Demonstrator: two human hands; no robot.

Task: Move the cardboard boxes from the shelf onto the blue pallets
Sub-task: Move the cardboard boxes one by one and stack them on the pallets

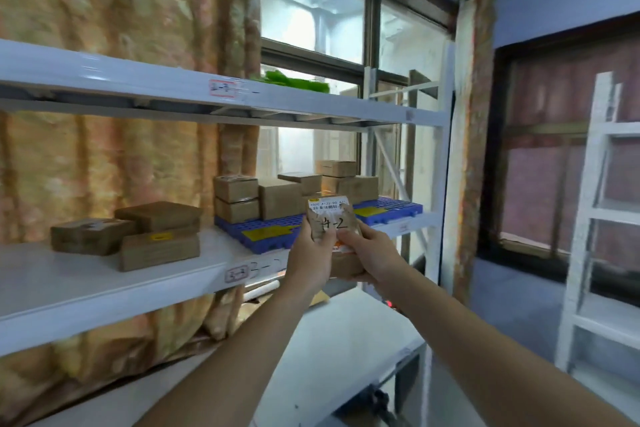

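Two hands, left hand (313, 246) and right hand (367, 253), clamp fingers around small cardboard boxes (331, 224); these look light, stiff, best gripped by opposite sides, blue pallet (270, 224) just beyond fingertips.

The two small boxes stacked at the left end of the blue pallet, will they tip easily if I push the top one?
Probably yes. The two stacked boxes are small and likely light, so a push to the top one should slide it off rather than move both. The blue pallet has a gridded top, which may give the lower box some grip.
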